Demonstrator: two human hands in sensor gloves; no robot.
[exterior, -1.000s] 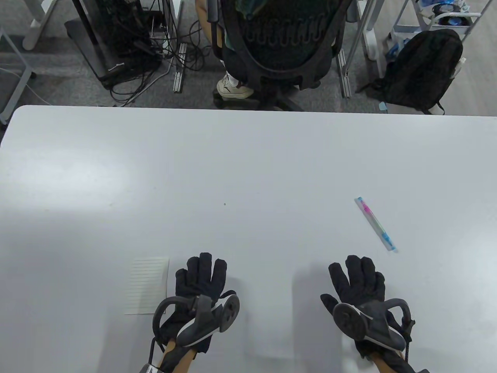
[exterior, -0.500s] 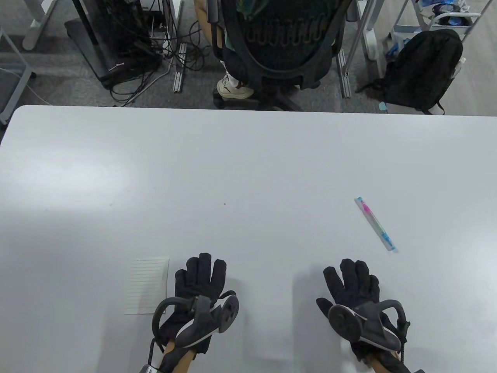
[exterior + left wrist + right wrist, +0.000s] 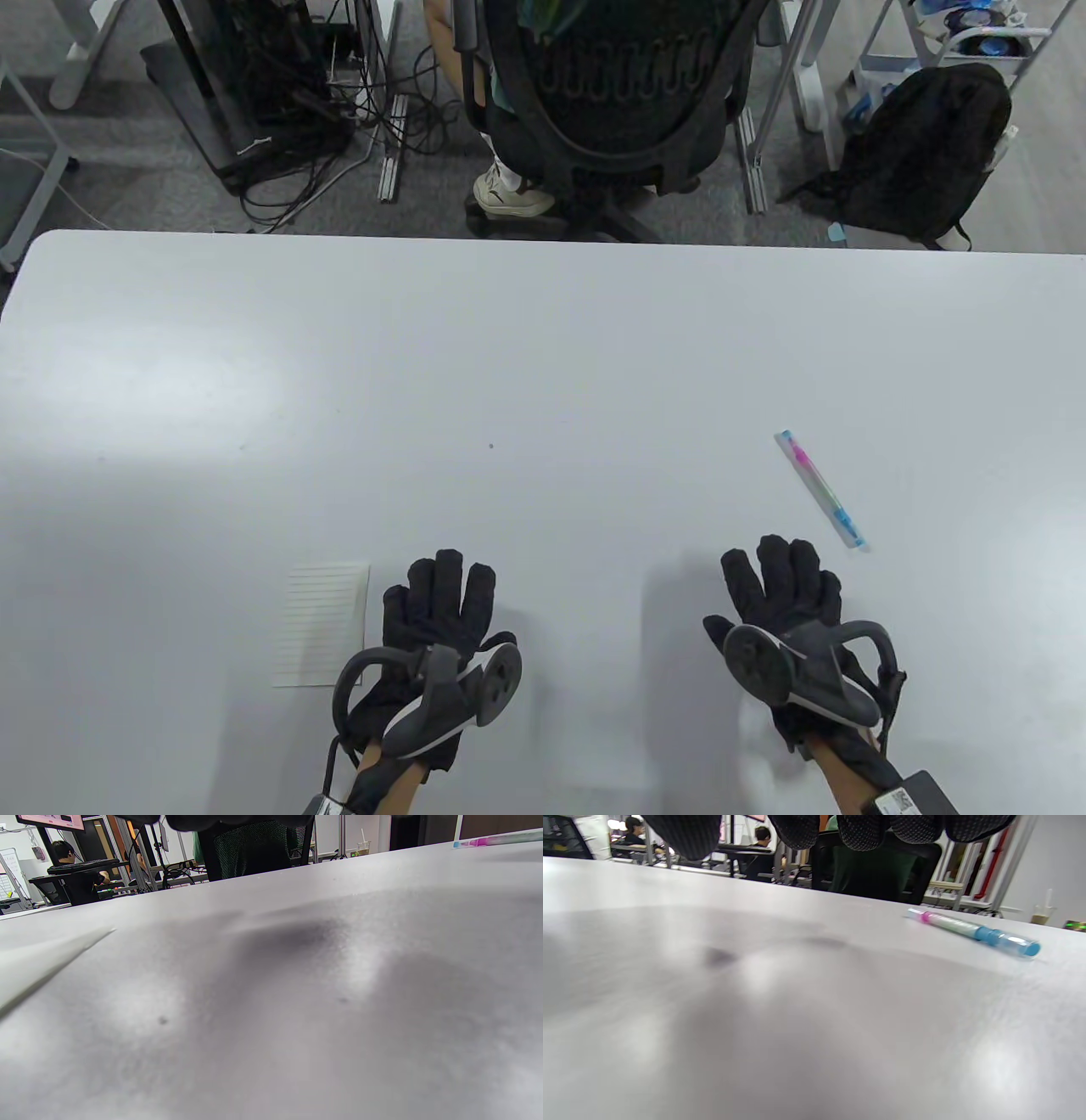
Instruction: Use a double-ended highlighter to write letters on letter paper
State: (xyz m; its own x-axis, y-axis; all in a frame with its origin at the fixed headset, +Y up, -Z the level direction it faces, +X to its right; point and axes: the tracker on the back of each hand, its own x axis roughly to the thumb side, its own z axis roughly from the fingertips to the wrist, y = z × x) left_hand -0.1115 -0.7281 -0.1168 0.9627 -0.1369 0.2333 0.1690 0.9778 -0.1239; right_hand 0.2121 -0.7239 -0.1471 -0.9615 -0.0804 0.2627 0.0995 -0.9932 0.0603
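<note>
A double-ended highlighter with one pink and one blue end lies slantwise on the white table, right of centre; the right wrist view shows the highlighter a short way beyond my fingers. A small sheet of lined letter paper lies flat near the front edge, just left of my left hand. That hand rests flat with straight fingers, holding nothing. My right hand hovers with its fingers spread, a little short and left of the highlighter's blue end. The paper's edge shows blurred in the left wrist view.
Beyond the table's far edge stand a black office chair with a seated person's shoe, a cable tangle at the left and a black backpack at the right. Other people sit at desks far behind.
My right hand drew back slightly, then moved forward and a little right, towards the highlighter. The left hand, the paper and the highlighter have stayed put.
</note>
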